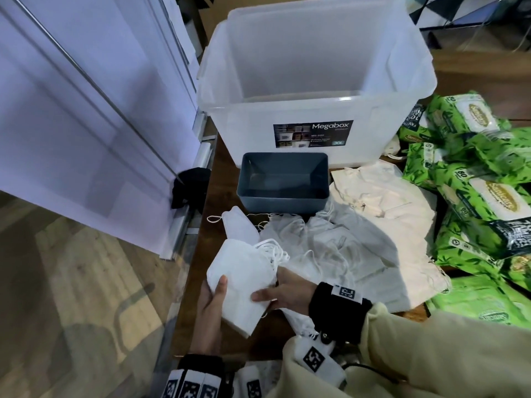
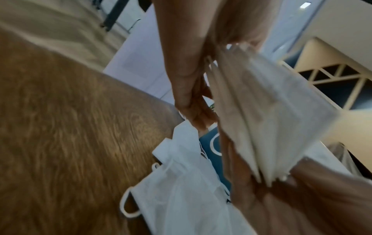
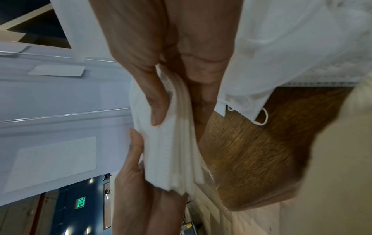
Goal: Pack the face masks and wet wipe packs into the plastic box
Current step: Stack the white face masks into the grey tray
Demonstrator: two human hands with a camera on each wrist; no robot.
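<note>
- Stack of white face masks (image 1: 244,285): held above the near left part of the bench, between both hands, ear loops bunched at its far end; layered edges seen in the left wrist view (image 2: 267,114) and in the right wrist view (image 3: 177,143).
- Left hand (image 1: 209,311): gripped the stack from below and from the left, thumb laid on its top face, fingers (image 2: 193,89) curled along its edge.
- Right hand (image 1: 287,291): gripped the stack from the right, thumb (image 3: 155,101) pressed on top, remaining fingers tucked beneath.
- Loose face masks (image 1: 324,248): heaped on the bench just beyond the hands, loops tangled; one folded mask (image 1: 237,225) apart at the heap's left edge, near the grey tray.
- Grey tray (image 1: 283,202): open-topped, on the bench, set against the front wall of the plastic box; nothing seen inside.
- Plastic box (image 1: 310,130): translucent, lidless, labelled "Megabox", at the far side of the bench; interior showed no contents.
- Wet wipe packs (image 1: 485,196): green, piled at the right side of the bench, overlapping one another, beside the box and the masks.
- Cream cloth bags (image 1: 382,191): lay flat between the tray and the wipe packs.
- Bench (image 1: 212,193): dark wood-grain surface.
- Pale panelled wall (image 1: 86,110): stood left of the bench; wood-pattern floor (image 1: 71,282) below it.
</note>
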